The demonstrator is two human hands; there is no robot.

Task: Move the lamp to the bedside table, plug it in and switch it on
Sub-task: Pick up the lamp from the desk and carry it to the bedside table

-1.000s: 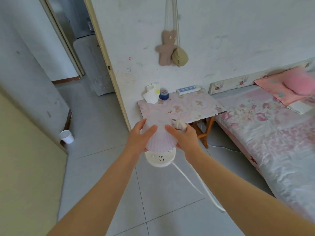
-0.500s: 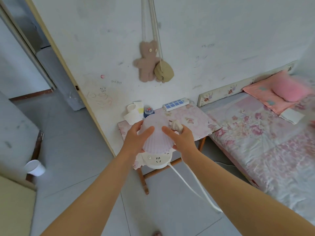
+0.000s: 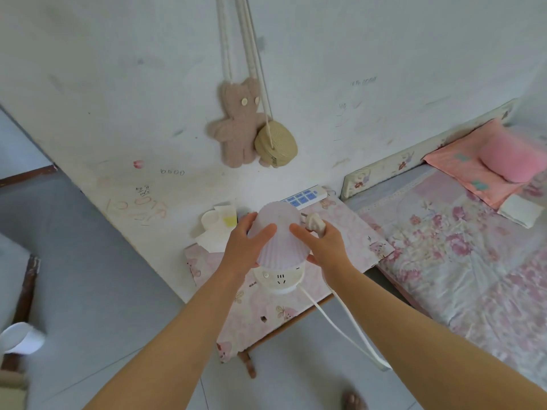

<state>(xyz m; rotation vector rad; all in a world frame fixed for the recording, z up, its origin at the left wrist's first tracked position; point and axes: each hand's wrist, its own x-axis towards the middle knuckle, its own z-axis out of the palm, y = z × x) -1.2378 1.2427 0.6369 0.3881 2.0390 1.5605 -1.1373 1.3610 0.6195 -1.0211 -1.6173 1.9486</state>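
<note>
I hold a small lamp (image 3: pixel 278 241) with a ribbed pale-pink shade and a round white base over the bedside table (image 3: pixel 352 238), which wears a pink floral cover. My left hand (image 3: pixel 247 247) clasps the shade's left side. My right hand (image 3: pixel 322 244) clasps the right side and also pinches the lamp's white plug (image 3: pixel 313 222). The white cord (image 3: pixel 340 324) loops down from the base toward the floor. A white power strip (image 3: pixel 305 196) with blue sockets lies at the table's back edge by the wall. I cannot tell whether the base touches the tabletop.
Cups and paper (image 3: pixel 217 223) sit at the table's back left corner. A bed (image 3: pixel 461 261) with a floral sheet and pink pillows adjoins the table on the right. A plush bear and a straw bag (image 3: pixel 251 128) hang on the wall. A white cup (image 3: pixel 20 337) stands at the far left.
I have stepped closer to the bedside table, carrying the lamp forward until it hangs over the tabletop. Both hands keep the same hold on the shade and plug.
</note>
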